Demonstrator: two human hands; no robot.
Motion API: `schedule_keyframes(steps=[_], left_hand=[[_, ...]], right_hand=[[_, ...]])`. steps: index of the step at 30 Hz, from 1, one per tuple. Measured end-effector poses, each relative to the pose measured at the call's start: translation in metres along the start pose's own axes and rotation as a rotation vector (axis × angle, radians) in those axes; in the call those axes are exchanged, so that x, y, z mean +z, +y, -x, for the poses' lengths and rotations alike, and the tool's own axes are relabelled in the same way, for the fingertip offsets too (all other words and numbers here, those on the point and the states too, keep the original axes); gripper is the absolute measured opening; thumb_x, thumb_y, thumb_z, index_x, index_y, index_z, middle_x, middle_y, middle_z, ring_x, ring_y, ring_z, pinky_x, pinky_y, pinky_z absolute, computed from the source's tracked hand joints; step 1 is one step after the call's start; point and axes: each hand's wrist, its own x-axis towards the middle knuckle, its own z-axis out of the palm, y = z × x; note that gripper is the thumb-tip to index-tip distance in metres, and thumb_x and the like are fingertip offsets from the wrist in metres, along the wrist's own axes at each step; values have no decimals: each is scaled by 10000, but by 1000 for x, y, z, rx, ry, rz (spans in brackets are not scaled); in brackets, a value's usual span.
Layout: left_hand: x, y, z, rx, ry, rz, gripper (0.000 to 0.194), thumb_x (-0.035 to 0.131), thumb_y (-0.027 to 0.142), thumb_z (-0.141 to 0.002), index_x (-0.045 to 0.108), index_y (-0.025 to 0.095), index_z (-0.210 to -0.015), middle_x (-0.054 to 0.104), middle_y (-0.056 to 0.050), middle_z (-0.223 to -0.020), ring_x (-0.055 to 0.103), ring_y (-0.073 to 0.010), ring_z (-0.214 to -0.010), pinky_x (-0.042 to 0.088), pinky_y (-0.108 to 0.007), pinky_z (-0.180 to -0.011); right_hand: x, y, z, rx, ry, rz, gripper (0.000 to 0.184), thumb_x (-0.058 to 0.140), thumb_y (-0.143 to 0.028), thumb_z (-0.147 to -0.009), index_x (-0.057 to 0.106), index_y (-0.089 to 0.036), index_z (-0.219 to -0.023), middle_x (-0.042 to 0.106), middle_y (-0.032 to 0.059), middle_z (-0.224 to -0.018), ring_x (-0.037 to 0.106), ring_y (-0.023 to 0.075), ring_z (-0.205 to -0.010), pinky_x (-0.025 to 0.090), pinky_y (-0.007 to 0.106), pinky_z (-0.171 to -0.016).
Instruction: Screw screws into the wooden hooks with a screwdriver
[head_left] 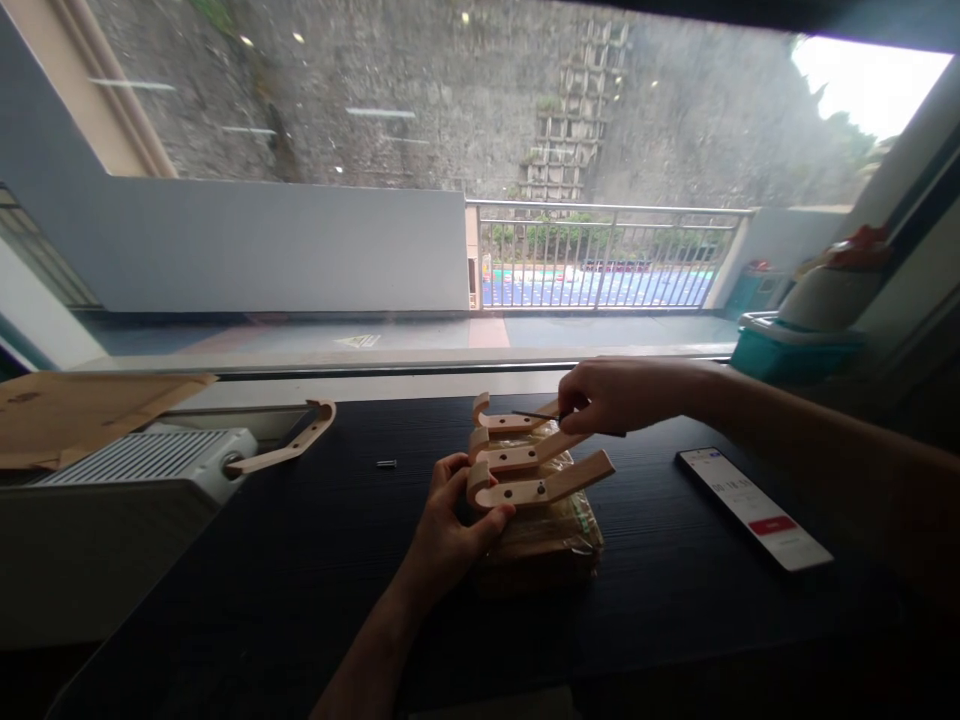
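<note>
Three curved wooden hooks lie side by side across a plastic-wrapped block (525, 545) on the dark table. My left hand (457, 525) is closed around the curled left end of the nearest wooden hook (555, 488), its thumb at the hook's lower edge. Dark holes show in the hooks, and what looks like a screw head sits in the nearest one. Over the far wooden hook (491, 424), my right hand (600, 393) pinches a thin dark rod-shaped tool (531, 414) whose exact kind is unclear. The rod points left, above the hooks' flat parts.
A loose screw (386, 464) lies left of the block. Another wooden hook (296, 447) rests by the white radiator (157, 455), under brown cardboard (82, 410). To the right lies a phone (754, 508) with its screen lit. A teal box (795, 350) stands beyond, near the window.
</note>
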Motion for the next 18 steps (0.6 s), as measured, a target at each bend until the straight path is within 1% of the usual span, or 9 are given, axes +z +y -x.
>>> schedule_keyframes(steps=[1, 3, 6, 8, 11, 13, 15, 18], left_hand=[[0, -1, 0, 0, 3, -2, 232, 694, 327, -675, 622, 194, -851, 429, -58, -1170, 489, -235, -1118, 421, -316, -959], [1, -2, 0, -3, 8, -1, 236, 690, 326, -676, 612, 190, -852, 426, -60, -1166, 488, -238, -1116, 426, -322, -953], [3, -5, 0, -9, 16, 12, 243, 689, 327, -675, 599, 186, -852, 417, -60, -1165, 500, -233, -1092, 442, -326, -932], [5, -7, 0, -15, 21, 38, 249, 693, 330, -673, 598, 185, -852, 407, -60, -1170, 509, -229, -1078, 460, -321, -905], [7, -9, 0, -32, 30, 98, 274, 710, 350, -656, 606, 186, -850, 400, -62, -1182, 521, -227, -1067, 495, -303, -845], [8, -9, 1, -47, 35, 117, 287, 723, 360, -639, 613, 187, -840, 404, -62, -1184, 522, -227, -1068, 505, -294, -825], [8, -8, 0, -49, 43, 112, 282, 727, 358, -635, 619, 191, -834, 405, -60, -1184, 513, -227, -1085, 496, -300, -851], [6, -6, 0, -30, 26, 100, 273, 719, 344, -649, 627, 197, -860, 407, -60, -1178, 502, -224, -1099, 468, -322, -908]], right_hand=[[3, 0, -2, 19, 15, -44, 238, 533, -344, -780, 668, -163, -854, 627, 18, -690, 486, 103, -538, 333, 250, -487], [11, -5, -6, 47, 53, -91, 260, 514, -362, -777, 648, -148, -836, 622, 28, -685, 479, 99, -521, 322, 243, -463], [24, -13, -13, 55, 139, -94, 294, 482, -414, -786, 617, -153, -768, 616, 35, -673, 475, 96, -506, 306, 243, -449], [33, -15, -19, 44, 221, -87, 327, 461, -448, -796, 597, -158, -731, 612, 37, -659, 476, 96, -509, 301, 245, -452], [44, -14, -30, 53, 321, -91, 289, 487, -429, -780, 580, -162, -717, 614, 39, -663, 471, 95, -514, 288, 244, -451], [51, -13, -36, 70, 372, -99, 288, 505, -445, -765, 573, -166, -732, 619, 38, -679, 470, 98, -514, 280, 243, -445], [56, -11, -39, 76, 402, -136, 293, 500, -456, -768, 566, -171, -777, 622, 32, -683, 479, 101, -511, 283, 239, -441], [63, -9, -39, 71, 426, -137, 228, 482, -383, -780, 555, -169, -806, 620, 34, -694, 489, 106, -529, 292, 235, -451]])
